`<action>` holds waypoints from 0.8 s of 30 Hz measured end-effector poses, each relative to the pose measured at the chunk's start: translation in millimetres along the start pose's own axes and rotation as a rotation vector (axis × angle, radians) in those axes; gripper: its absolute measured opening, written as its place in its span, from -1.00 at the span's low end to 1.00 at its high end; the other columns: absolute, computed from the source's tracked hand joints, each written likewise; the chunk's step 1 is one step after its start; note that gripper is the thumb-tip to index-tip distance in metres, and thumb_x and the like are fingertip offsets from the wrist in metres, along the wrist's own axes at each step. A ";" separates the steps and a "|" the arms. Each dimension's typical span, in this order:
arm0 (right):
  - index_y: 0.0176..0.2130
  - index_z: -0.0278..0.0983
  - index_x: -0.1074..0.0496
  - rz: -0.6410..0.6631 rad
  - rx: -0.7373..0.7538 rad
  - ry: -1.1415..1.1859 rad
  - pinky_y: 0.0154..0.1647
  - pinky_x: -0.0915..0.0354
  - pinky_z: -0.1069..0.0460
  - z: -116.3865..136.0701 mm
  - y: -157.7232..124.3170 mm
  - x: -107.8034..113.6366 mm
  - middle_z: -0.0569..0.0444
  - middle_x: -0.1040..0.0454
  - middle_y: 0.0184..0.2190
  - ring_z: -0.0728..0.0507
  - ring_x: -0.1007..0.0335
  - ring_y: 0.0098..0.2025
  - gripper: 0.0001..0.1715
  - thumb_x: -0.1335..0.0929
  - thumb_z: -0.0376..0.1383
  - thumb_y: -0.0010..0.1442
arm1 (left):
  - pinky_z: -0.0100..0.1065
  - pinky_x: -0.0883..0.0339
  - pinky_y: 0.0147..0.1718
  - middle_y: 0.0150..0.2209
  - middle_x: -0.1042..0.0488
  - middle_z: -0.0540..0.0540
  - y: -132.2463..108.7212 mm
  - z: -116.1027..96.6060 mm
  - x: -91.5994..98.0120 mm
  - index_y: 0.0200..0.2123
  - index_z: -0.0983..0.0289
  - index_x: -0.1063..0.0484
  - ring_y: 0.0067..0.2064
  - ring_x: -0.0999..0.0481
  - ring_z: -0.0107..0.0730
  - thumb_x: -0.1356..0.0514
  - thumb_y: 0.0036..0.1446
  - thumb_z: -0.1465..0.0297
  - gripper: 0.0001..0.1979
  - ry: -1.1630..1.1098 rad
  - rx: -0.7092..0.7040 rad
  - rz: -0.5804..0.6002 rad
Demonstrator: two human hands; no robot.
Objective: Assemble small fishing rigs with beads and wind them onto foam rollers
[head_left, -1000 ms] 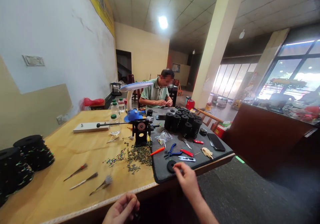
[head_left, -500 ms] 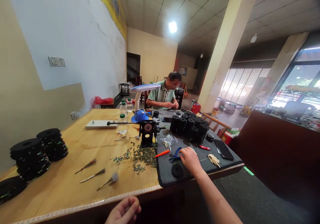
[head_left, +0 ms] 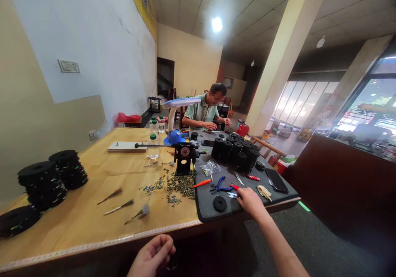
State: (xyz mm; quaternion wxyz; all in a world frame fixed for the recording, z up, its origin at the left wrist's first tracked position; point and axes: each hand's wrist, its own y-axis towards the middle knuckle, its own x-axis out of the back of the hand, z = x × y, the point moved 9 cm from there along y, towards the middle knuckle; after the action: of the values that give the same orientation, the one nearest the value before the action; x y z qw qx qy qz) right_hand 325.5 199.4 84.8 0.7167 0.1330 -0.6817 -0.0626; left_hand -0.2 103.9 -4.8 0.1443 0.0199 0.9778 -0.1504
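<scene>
My right hand [head_left: 251, 202] is low over the dark mat, fingers closed on a small pair of scissors [head_left: 232, 195] whose silver blades stick out to the left. A red handle-like piece [head_left: 234, 186] shows beside the fingertips. Blue-handled pliers [head_left: 219, 186] lie to the left, above a black foam ring [head_left: 220, 203]. In front of the table edge, my left hand [head_left: 156, 252] has thumb and fingers pinched together; what they hold, if anything, I cannot make out.
Black foam spools [head_left: 236, 151] crowd the mat's back. A black winding device [head_left: 183, 157] stands behind loose small parts [head_left: 181, 186]. A lamp [head_left: 175, 134], bottles [head_left: 153, 147] and more spools [head_left: 40, 186] share the table. Opposite, a co-worker [head_left: 202, 114] sits with both hands raised near the mat.
My right hand has moved slightly right and toward me, uncovering the pliers and scissor blades. My left hand stays pinched. The co-worker's hands have moved apart.
</scene>
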 end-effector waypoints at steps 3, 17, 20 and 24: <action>-0.42 -0.25 -0.45 0.012 -0.002 -0.004 -0.29 -0.18 0.05 -2.4 -3.4 -12.7 -0.05 -0.53 -0.36 -0.18 -0.42 -0.26 -0.80 -0.28 -0.49 0.03 | -0.47 -0.18 -0.50 -0.56 -0.45 -0.01 0.1 0.3 -3.8 -0.52 0.29 -0.44 -0.52 -0.32 -0.48 -0.36 -0.25 0.10 -0.63 0.023 -0.005 0.017; -0.26 -0.21 -0.31 -0.056 -0.031 0.845 -0.43 -0.19 0.08 93.6 -94.4 -12.4 0.11 -0.45 -0.47 -0.11 -0.36 -0.45 -0.88 -0.26 -0.23 0.17 | -0.42 -0.17 -0.50 -0.60 -0.43 0.02 -4.9 -5.6 -15.4 -0.55 0.31 -0.39 -0.54 -0.31 -0.46 -0.26 -0.11 0.21 -0.73 0.284 -0.072 0.101; -0.27 -0.17 -0.38 0.051 -0.011 0.901 -0.37 -0.18 0.08 139.0 -114.6 -22.8 0.10 -0.50 -0.42 -0.13 -0.40 -0.40 -0.87 -0.25 -0.23 0.22 | -0.41 -0.18 -0.49 -0.60 -0.44 0.02 -7.7 -9.9 -15.6 -0.55 0.31 -0.39 -0.54 -0.33 -0.44 -0.23 -0.08 0.25 -0.77 0.349 -0.087 0.085; -0.33 -0.17 -0.40 0.052 -0.032 0.875 -0.45 -0.14 0.08 162.4 -122.7 -33.0 0.10 -0.49 -0.51 -0.13 -0.39 -0.47 -0.88 -0.31 -0.19 0.18 | -0.41 -0.19 -0.49 -0.60 -0.43 0.01 -9.4 -12.8 -15.2 -0.56 0.30 -0.38 -0.53 -0.33 -0.42 -0.20 -0.06 0.29 -0.81 0.398 -0.103 0.069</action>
State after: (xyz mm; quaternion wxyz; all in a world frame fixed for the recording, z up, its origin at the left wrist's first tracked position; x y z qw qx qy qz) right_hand 173.3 73.9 24.9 0.9414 0.1186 -0.3157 0.0070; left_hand 10.1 98.8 13.9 -0.0455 0.0754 0.9922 -0.0881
